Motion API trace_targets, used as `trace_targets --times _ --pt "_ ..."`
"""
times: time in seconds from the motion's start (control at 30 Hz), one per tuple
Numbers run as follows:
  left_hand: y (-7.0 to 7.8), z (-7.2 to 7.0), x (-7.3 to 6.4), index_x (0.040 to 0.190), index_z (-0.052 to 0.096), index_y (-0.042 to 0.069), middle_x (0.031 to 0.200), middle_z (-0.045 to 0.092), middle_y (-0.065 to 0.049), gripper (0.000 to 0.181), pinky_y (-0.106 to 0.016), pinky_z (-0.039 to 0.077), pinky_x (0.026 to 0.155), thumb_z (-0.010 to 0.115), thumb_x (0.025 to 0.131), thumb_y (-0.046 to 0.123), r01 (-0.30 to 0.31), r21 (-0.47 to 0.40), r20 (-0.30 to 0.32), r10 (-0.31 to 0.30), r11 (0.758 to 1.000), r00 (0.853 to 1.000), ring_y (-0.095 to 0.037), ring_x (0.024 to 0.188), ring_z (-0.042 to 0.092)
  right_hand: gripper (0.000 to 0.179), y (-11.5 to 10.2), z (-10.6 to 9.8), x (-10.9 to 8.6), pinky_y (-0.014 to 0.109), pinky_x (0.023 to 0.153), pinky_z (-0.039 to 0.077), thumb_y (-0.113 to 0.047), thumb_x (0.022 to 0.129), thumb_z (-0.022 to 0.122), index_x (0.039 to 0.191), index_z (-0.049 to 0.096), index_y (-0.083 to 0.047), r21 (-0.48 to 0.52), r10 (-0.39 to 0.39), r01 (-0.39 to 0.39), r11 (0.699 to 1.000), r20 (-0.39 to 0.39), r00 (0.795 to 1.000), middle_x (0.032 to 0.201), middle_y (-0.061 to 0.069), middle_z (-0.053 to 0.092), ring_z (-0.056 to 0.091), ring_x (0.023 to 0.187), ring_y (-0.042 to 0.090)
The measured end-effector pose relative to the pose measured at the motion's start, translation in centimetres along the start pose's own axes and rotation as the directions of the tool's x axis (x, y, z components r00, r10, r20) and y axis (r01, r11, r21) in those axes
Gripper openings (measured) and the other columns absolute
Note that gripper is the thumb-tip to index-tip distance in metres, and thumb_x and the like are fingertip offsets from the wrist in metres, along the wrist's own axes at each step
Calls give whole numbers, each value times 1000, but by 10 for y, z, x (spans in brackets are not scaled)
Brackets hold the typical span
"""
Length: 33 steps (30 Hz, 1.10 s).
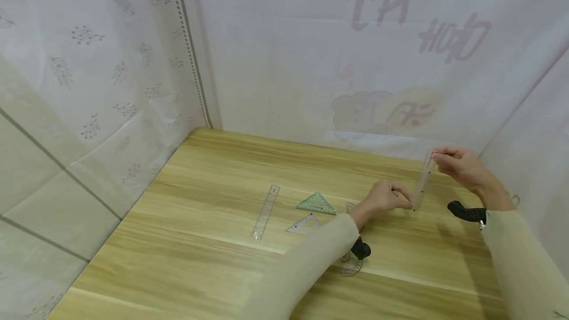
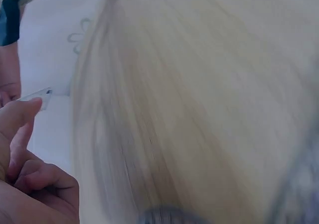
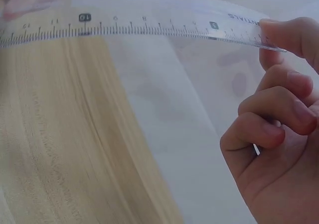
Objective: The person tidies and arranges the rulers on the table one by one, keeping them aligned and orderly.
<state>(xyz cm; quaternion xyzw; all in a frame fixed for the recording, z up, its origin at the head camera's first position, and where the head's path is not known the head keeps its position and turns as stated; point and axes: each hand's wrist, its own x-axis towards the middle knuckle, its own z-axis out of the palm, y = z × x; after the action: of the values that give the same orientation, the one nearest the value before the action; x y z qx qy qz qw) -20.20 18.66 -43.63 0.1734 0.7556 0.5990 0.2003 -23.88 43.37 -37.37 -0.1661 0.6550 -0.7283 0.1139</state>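
Observation:
A clear plastic ruler is held up over the far right part of the table, one end in each hand. My left hand pinches its lower end between thumb and finger. At the upper end, my right hand pinches it the same way. Numbers and tick marks show along the ruler in the right wrist view, with the other right-hand fingers curled beneath. The left wrist view catches a corner of the ruler beyond the left hand.
On the wooden table lie another clear ruler, a green set square and a pale purple set square. My left forearm partly covers the purple one and a clear protractor. Patterned cloth hangs behind the table.

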Motion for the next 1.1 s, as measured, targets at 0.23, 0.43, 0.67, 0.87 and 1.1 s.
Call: trace_targets --times 0.23,0.43,0.67,0.87,1.1 --pt "4 -13 -6 79 78 20 47 32 2 12 -21 21 41 84 86 13 -84 82 39 81 993 996 -7 40 22 25 -5 9 0 24 59 44 9 104 48 101 72 3 -43 2 -4 999 -45 999 88 4 64 42 64 16" --pt "5 -16 -11 81 77 19 48 30 4 11 -20 21 42 84 86 14 -137 121 59 131 983 990 -6 41 22 26 -5 17 -1 23 59 45 9 104 47 102 72 2 -50 -18 16 999 -44 999 87 2 64 43 65 16" --pt "8 -22 -25 88 77 14 47 29 4 5 -19 23 41 81 89 12 -170 62 106 163 983 981 -5 41 23 23 -3 25 -6 28 54 34 10 103 48 103 71 5 -121 -86 75 990 -87 993 79 3 55 34 62 18" --pt "5 -26 -39 92 77 12 48 28 2 1 -20 24 43 78 92 11 -170 31 140 165 985 976 -6 42 22 19 3 35 -13 37 58 23 10 103 50 103 70 7 -173 -116 97 980 -105 988 72 1 48 24 61 24" --pt "3 -28 -54 93 77 13 50 29 2 3 -18 31 53 80 91 14 -166 26 138 161 986 977 -6 44 24 20 4 54 -19 36 58 23 8 103 51 106 70 5 -150 -116 99 984 -107 988 66 0 47 21 58 22"
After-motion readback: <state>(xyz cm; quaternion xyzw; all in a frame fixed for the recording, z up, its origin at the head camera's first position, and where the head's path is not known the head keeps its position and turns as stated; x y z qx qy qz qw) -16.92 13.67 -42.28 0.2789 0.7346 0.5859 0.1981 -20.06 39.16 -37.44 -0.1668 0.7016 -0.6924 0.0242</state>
